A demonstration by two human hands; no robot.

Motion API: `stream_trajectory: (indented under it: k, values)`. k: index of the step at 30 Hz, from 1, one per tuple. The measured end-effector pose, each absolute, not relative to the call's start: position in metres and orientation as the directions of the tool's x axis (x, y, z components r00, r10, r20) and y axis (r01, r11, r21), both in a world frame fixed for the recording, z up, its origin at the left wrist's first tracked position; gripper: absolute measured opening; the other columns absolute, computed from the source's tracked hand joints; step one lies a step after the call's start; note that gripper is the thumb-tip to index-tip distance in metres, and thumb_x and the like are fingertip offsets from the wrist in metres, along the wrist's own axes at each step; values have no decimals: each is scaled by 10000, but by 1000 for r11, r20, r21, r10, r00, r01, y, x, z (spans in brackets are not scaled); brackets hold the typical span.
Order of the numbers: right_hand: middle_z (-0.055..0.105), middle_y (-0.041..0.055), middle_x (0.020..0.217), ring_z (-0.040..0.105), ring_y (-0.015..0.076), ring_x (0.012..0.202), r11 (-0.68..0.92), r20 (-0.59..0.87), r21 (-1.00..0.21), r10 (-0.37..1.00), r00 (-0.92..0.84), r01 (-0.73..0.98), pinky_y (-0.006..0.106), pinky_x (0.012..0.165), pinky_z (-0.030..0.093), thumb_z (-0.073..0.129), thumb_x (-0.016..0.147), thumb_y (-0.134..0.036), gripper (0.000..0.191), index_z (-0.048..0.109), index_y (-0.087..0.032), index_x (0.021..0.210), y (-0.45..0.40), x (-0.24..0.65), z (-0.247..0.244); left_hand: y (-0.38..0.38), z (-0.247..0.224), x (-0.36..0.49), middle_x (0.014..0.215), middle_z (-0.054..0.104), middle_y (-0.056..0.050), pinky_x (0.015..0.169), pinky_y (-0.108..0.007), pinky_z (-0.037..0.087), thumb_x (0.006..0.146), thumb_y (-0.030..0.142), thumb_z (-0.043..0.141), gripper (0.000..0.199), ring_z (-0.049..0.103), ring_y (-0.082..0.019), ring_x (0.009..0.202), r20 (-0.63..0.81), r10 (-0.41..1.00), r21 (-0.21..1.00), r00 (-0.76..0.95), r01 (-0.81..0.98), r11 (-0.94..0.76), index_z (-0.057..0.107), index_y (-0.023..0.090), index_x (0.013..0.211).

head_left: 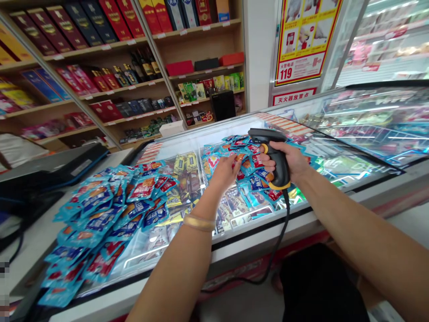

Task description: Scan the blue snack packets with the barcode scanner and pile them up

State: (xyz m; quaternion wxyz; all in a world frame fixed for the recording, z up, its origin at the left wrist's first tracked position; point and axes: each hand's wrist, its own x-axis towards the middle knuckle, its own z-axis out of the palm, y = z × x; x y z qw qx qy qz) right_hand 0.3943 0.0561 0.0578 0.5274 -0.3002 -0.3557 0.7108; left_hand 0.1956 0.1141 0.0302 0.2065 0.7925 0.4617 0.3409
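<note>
At 10 to 11 o'clock, wooden shelves (201,49) hold boxes and bottles, their print too small to read. At 8 o'clock, a heap of blue packets (142,188) with red and dark-blue panels lies on the glass top of a display freezer (234,257); their white characters are blurred. Under the glass are yellow and white wrapped packs. Near the centre, the left hand (224,173) has its fingers drawn together at a second pile of blue packets (258,182); I cannot tell whether they pinch one. Just beside, at 3 o'clock, the right hand (292,157) is wrapped firmly around the handle of a black-and-yellow scanner (282,171), its head over the pile. Between 1 and 2 o'clock, a poster (304,42) reads "火警电话 119", above a sign (294,96) reading "灭火器放置点".
</note>
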Motion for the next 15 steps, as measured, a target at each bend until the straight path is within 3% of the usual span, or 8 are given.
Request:
stream_trajectory:
  k: [2,4,7,10,15]
  values:
    - [508,-12,625,434,113,456,-188,-48,-815,965,-258,-548,239,386,425,667,774,-347,202,553,-200,853,56,394,58,116,32,194,1017,709,-94,1008,-425,475,945,354,500,254,636,-269,1109,362,912,820,194,399,-410,677,221,1069]
    - [525,-11,635,432,109,458,-183,-43,-804,967,-251,-566,230,388,419,656,786,-322,175,556,-199,861,55,392,58,116,35,195,929,703,-75,897,-406,542,972,426,437,312,686,-244,974,244,967,960,70,124,-251,660,210,1002]
    - [532,-8,624,416,99,460,-180,-42,-794,969,-242,-581,208,396,412,634,810,-292,134,559,-189,851,54,389,58,114,39,198,786,685,-57,750,-366,588,975,505,393,394,712,-209,800,26,997,982,79,-188,-11,620,187,927]
    - [538,-6,624,416,90,456,-195,-56,-806,965,-256,-559,192,397,405,638,815,-297,144,565,-177,846,53,387,58,111,39,200,768,696,-48,727,-344,601,964,521,412,387,723,-196,781,-9,989,967,149,-249,46,605,186,946]
    - [546,-8,630,428,82,450,-226,-68,-817,951,-301,-531,189,405,410,674,791,-315,192,554,-171,833,52,386,59,111,36,203,884,724,-66,750,-376,616,948,564,419,424,737,-220,830,31,984,983,174,-184,2,604,192,1035]
